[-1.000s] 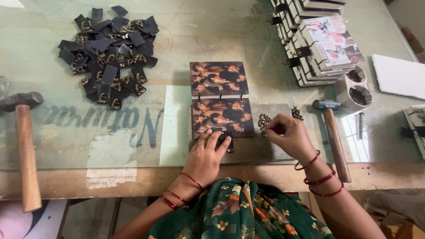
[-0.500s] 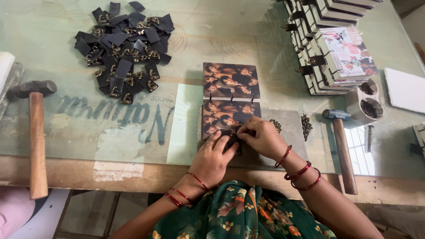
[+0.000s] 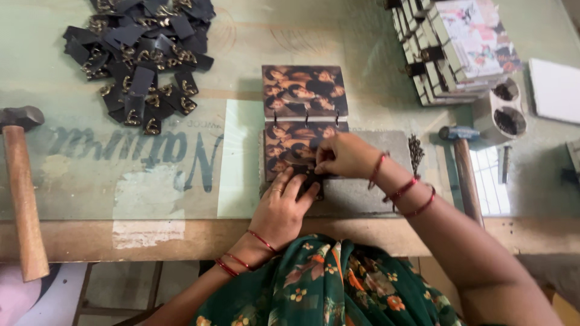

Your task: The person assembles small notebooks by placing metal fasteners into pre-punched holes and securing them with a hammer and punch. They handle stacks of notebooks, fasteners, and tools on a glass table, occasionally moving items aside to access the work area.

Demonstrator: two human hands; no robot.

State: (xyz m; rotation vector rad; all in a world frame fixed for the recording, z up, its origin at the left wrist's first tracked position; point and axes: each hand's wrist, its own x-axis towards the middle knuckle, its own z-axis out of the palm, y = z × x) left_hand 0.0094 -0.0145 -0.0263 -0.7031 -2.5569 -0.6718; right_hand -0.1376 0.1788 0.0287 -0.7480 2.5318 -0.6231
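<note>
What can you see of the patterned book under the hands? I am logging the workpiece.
The open patterned book lies flat on the glass-topped table, two brown-orange printed covers joined by dark ties. Its near cover rests on a grey slab. The left hand presses a small black strap at its near edge; the right hand pinches there too.

Large dark blue-grey painted lettering (image 3: 136,158) runs across the pale green tabletop left of centre, partly worn, with a whitish scuffed rectangular patch just below it. At the far right (upper corner of the table) stands a stack of small printed covers with pink, white and black patterns (image 3: 450,48), beside a flat white rectangular sheet (image 3: 554,89).
</note>
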